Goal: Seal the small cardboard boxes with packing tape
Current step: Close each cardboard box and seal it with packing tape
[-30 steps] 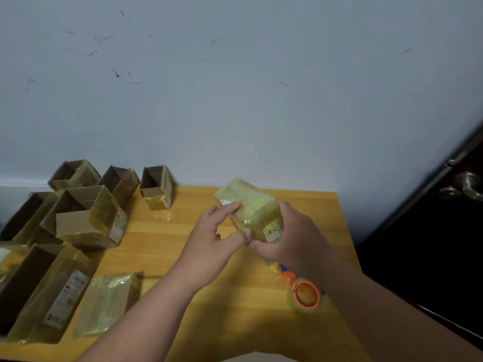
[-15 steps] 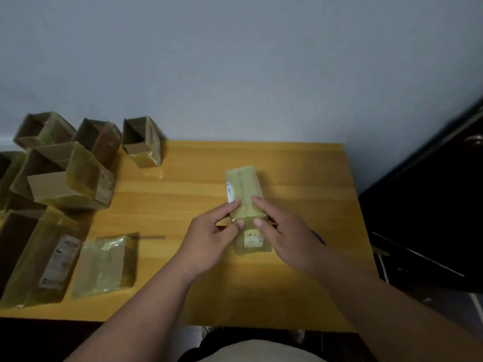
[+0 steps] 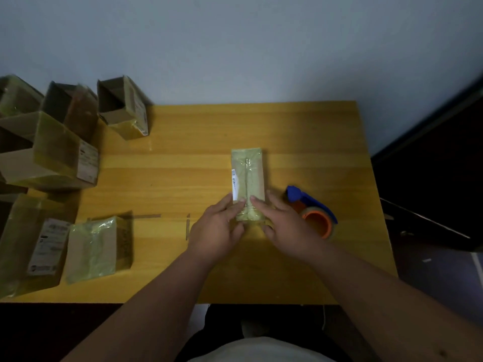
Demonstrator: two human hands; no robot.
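- Head view shows the small box (image 3: pixel 247 184) lying flat near the middle of the counter (image 3: pixel 300 137), its long side pointing away from the person, wrapped in shiny tape with a white label along its left edge.
- Both hands rest on the near end of the box, probably to press the tape flat over the seam and the end edge so it sticks well.
- Left hand (image 3: pixel 217 231) has its fingers (image 3: pixel 236 205) nearly straight, lying on the left near corner of the box; they press and do not curl round it.
- Right hand (image 3: pixel 285 228) is the same on the right side: its fingers (image 3: pixel 257 202) are stretched onto the top, touching the tape line, and the thumb seems to reach the near end.
- The near end of the box sits between the two hands; the far part is uncovered.
- Tape dispenser (image 3: pixel 313 215), blue with an orange roll, lies just beside the right hand, easy to take for the next strip.
- Taped flat box (image 3: pixel 96 249) lies at the left, well apart, perhaps finished already.
- Open boxes (image 3: pixel 125 111) stand at the far left, probably waiting for sealing.
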